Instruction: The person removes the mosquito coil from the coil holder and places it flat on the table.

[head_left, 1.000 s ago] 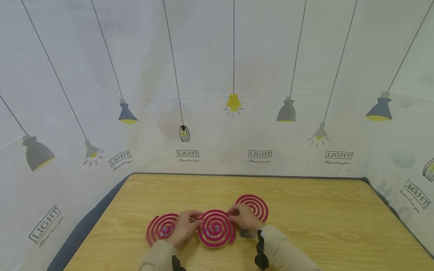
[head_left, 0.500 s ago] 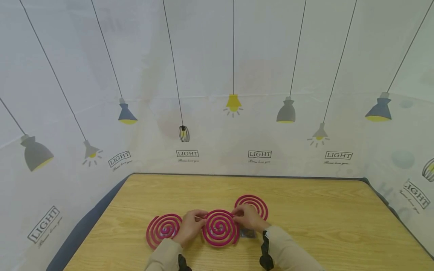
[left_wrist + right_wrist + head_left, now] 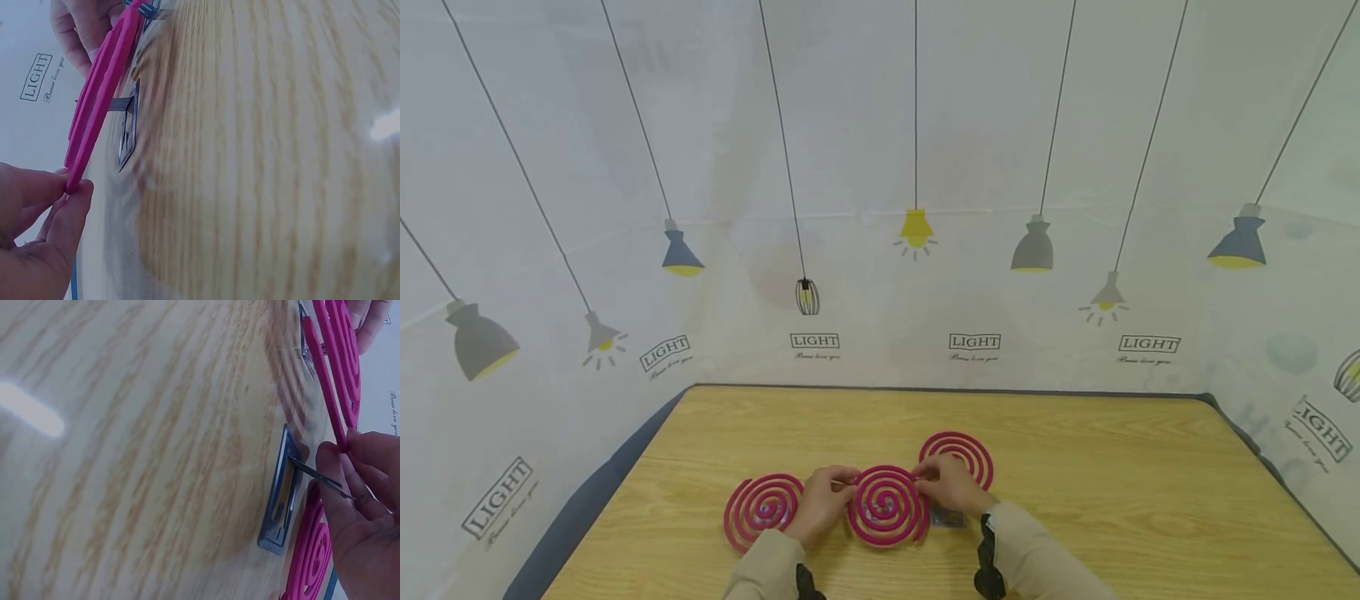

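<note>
A magenta mosquito coil (image 3: 886, 502) is raised over the table, both hands at its rim. My left hand (image 3: 822, 500) pinches its left edge between thumb and fingertips. At the opposite edge, my right hand (image 3: 953, 485) pinches it the same way. Under this coil, the left wrist view shows a thin metal coil stand (image 3: 120, 104), its upright strip reaching up to the coil. Another metal stand (image 3: 273, 487) lies just below my right hand in the right wrist view, its prong sticking up beside the fingers.
A second magenta coil (image 3: 769, 510) sits over a stand to the left, partly behind my left hand. A third coil (image 3: 952, 433) lies farther back on the right, partly covered by my right hand. The wooden table (image 3: 1112, 483) meets printed fabric walls (image 3: 880, 167).
Both hands have shifted slightly right with the pinched coil during the first half second. Since then they have barely moved.
</note>
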Demonstrator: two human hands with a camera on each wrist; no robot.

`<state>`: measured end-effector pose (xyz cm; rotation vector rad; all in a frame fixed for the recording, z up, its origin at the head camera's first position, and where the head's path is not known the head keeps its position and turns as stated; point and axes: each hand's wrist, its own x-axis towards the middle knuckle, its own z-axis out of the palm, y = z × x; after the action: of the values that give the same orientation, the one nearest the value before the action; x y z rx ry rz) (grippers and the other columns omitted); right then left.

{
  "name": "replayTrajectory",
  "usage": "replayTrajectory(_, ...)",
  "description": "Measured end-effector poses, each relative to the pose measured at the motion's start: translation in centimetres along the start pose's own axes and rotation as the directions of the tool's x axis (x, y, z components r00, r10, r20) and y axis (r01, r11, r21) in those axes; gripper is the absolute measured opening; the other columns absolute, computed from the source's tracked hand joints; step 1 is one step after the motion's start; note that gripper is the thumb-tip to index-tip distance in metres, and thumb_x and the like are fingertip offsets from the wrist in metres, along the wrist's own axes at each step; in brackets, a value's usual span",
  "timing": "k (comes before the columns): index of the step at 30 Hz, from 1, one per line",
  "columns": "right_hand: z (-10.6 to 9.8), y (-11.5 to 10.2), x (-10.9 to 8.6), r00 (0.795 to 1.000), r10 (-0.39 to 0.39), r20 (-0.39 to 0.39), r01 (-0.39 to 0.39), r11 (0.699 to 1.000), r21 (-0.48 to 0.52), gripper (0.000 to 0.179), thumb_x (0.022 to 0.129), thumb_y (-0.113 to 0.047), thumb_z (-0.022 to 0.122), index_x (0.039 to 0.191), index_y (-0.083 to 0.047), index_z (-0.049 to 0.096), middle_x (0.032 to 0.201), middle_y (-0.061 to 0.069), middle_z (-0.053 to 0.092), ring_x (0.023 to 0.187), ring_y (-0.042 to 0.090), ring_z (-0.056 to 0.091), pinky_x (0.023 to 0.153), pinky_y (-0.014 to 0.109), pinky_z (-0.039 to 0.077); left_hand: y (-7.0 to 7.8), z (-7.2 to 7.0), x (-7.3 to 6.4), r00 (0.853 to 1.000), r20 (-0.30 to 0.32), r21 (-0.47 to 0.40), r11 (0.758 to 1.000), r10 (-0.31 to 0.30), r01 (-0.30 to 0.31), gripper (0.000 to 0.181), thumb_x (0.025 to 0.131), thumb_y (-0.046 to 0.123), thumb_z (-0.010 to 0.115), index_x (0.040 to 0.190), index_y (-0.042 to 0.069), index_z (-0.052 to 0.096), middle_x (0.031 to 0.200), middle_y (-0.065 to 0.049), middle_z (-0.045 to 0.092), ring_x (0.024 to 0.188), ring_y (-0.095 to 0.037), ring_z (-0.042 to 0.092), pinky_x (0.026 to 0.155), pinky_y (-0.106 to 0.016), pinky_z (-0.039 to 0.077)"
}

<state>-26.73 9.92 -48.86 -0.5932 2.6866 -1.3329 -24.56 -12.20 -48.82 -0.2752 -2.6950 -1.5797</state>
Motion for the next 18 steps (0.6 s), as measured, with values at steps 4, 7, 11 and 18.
replayTrajectory(4,0.06,0.00,0.00,1.000,0.006,-0.002,-0.006,1.000,-0.006,0.014,0.080,-0.003,0.061,0.093,0.002,0.062,0.081,0.003,0.061,0.072,0.014,0.056,0.060,0.022,0.047,0.00,-0.04,-0.06,1.000,0.001,0.011,1.000,0.008,-0.008,0.018,0.079,-0.004,0.058,0.097,-0.007,0.061,0.088,-0.013,0.060,0.077,-0.022,0.058,0.064,-0.027,0.049)
replayTrajectory(7,0.11,0.08,-0.01,1.000,0.001,-0.004,-0.001,1.000,-0.013,0.014,0.080,-0.003,0.061,0.093,0.001,0.063,0.080,0.003,0.060,0.070,0.013,0.055,0.058,0.021,0.047,0.04,-0.04,-0.13,1.000,0.004,0.017,1.000,0.012,-0.012,0.018,0.079,-0.003,0.058,0.097,-0.008,0.061,0.087,-0.013,0.060,0.077,-0.022,0.058,0.064,-0.027,0.049)
replayTrajectory(11,0.13,0.04,-0.01,1.000,-0.001,-0.013,0.001,1.000,-0.027,0.014,0.080,-0.004,0.062,0.093,0.001,0.063,0.080,0.002,0.060,0.070,0.012,0.055,0.058,0.021,0.046,0.14,-0.07,-0.22,1.000,0.007,0.010,1.000,-0.002,0.002,0.019,0.079,-0.003,0.058,0.098,-0.008,0.061,0.088,-0.013,0.060,0.078,-0.023,0.058,0.064,-0.027,0.050)
replayTrajectory(18,0.08,-0.26,-0.16,1.000,-0.002,-0.024,0.001,1.000,-0.016,0.014,0.080,-0.003,0.061,0.093,0.001,0.063,0.082,0.005,0.061,0.073,0.015,0.057,0.061,0.024,0.047,0.14,-0.18,-0.30,0.999,0.014,0.040,0.999,-0.034,0.034,0.020,0.081,0.001,0.058,0.100,-0.005,0.061,0.089,-0.011,0.059,0.081,-0.024,0.058,0.066,-0.029,0.050)
